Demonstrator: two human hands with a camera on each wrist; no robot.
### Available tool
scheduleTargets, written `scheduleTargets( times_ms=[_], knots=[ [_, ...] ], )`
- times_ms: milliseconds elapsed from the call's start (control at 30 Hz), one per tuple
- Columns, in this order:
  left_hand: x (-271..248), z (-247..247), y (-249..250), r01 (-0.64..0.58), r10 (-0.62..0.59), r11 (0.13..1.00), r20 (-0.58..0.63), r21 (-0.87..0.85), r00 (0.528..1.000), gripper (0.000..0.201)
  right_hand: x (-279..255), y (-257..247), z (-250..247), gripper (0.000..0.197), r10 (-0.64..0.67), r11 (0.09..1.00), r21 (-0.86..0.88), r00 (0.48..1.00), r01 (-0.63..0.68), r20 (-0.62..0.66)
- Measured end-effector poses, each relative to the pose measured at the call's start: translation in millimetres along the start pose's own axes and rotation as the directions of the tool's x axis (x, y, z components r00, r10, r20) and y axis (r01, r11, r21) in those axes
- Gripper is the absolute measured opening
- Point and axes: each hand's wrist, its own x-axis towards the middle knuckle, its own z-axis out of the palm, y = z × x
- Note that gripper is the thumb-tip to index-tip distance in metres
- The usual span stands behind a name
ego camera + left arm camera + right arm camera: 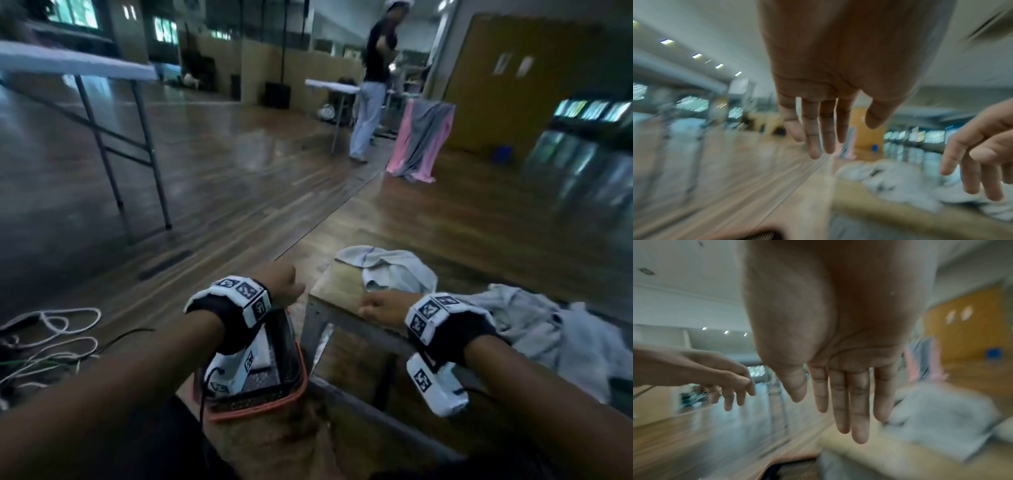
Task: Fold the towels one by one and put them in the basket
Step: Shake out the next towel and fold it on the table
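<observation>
Several crumpled grey towels lie on a small wooden table (337,286): one (390,265) at its far side, a bigger heap (548,329) to the right. A black mesh basket with an orange rim (284,401) stands left of the table, with a folded white towel (262,353) partly visible inside. My left hand (286,284) hovers above the basket's far end, fingers straight and empty (818,134). My right hand (380,305) is over the table's near left edge, fingers extended and empty (842,402). The wrist views are blurred.
White and dark cables (51,339) lie on the wooden floor at left. A folding table (78,65) stands at far left. A person (371,85) stands far back beside another table. Pink and grey cloth (421,140) hangs over a rack.
</observation>
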Motion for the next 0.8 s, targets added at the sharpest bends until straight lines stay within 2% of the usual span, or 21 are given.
scheduleTargets(
  times_ms=[167, 333, 433, 600, 800],
  knots=[
    [12.3, -31.4, 69.5, -0.175, 0.183, 0.978, -0.064, 0.112, 0.981, 0.036, -57.1, 61.7, -42.3, 0.031, 0.098, 0.995, 0.029, 0.986, -0.095, -0.135],
    [54.7, -5.5, 114.8, -0.282, 0.289, 0.942, -0.010, 0.184, 0.957, 0.037, -63.1, 117.3, -37.2, 0.030, 0.204, 0.978, 0.095, 0.958, -0.188, -0.204],
    [91.7, 25.9, 125.6, -0.293, 0.292, 0.930, 0.038, 0.221, 0.956, 0.035, -45.1, 145.9, -21.1, 0.030, 0.253, 0.964, 0.138, 0.946, -0.228, -0.204],
    [162.2, 77.9, 132.6, -0.323, 0.312, 0.928, 0.087, 0.185, 0.946, 0.031, 13.1, 187.4, -0.2, 0.025, 0.306, 0.946, 0.185, 0.921, -0.266, -0.241],
    [242.2, 110.9, 147.5, -0.405, 0.416, 0.895, -0.021, 0.187, 0.909, 0.033, 90.4, 216.7, 7.1, 0.035, 0.357, 0.933, 0.175, 0.861, -0.314, -0.361]
  ],
)
